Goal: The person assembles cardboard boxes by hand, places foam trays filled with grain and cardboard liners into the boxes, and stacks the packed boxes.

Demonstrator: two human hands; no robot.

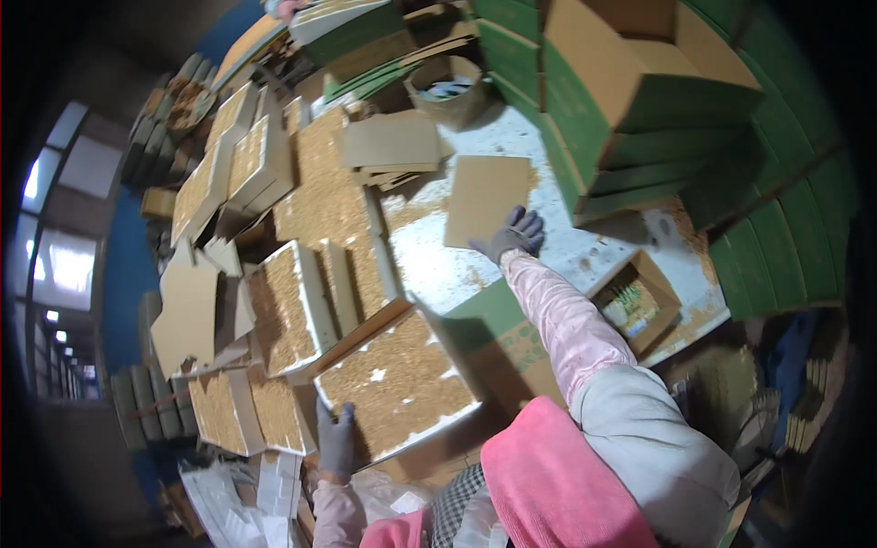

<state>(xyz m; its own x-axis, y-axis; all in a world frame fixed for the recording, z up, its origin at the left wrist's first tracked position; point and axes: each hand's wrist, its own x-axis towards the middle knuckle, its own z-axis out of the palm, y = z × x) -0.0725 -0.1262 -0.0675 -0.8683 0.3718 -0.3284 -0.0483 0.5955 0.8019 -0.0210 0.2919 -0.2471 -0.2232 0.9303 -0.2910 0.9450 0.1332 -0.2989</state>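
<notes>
My left hand (pixel 336 440), in a grey glove, grips the near left wall of a white-edged tray (pixel 464 402). Light-brown loose, flaky material (pixel 402 384) fills this tray, with a few white patches showing through. Farther off and to the right, my right hand (pixel 517 234), gloved too, reaches out with fingers spread. It lies over the near right corner of a flat cardboard sheet (pixel 489 196) on the pale, smudged tabletop (pixel 425 265). Beside my right forearm, a green and brown cardboard piece (pixel 498 320) lies to the left.
Similar filled trays (pixel 283 301) crowd the left side. Stacked cardboard sheets (pixel 393 142) and a round bin (pixel 448 91) stand at the back. Tall green cartons (pixel 630 119) wall off the right. An open box (pixel 639 301) with small packets sits right of my forearm.
</notes>
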